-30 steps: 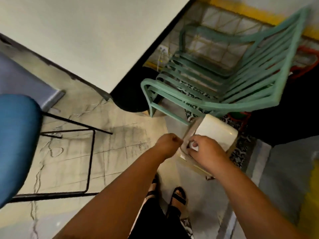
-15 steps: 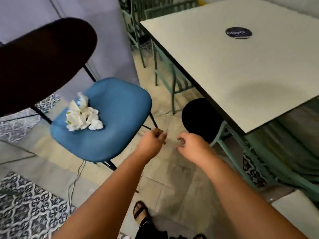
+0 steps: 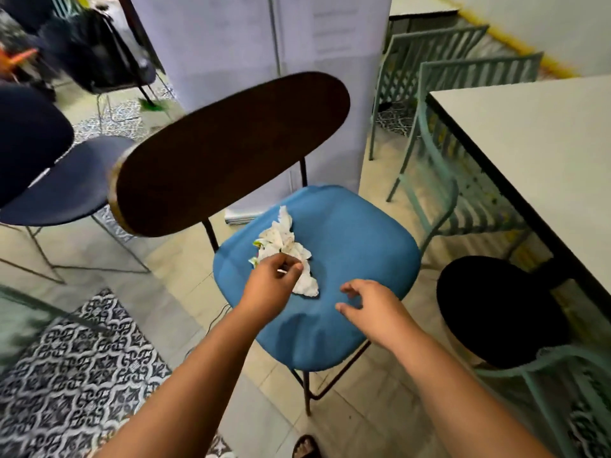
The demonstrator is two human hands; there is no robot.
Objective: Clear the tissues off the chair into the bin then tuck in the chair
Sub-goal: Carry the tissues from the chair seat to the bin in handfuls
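The chair has a blue padded seat [image 3: 357, 239] and a dark brown oval backrest [image 3: 231, 150], and stands in the middle of the view, pulled out from the table. A pile of crumpled white tissues [image 3: 281, 236] lies on the left part of the seat. My left hand [image 3: 274, 285] rests on the near end of the pile, its fingers pinched on the tissues. My right hand [image 3: 367, 305] hovers over the front of the seat with fingers spread and nothing in it. No bin is in view.
A white table [image 3: 545, 153] runs along the right, with a black round object [image 3: 496, 309] under its edge. Green metal chairs [image 3: 439, 180] stand beside and behind the table. A dark blue chair [image 3: 66, 183] is at the left, a patterned rug [image 3: 72, 375] at the lower left.
The view swung from the bin on the floor to the blue chair. Both hands moved from mid-air onto the seat, and my left hand closed on the tissue pile.
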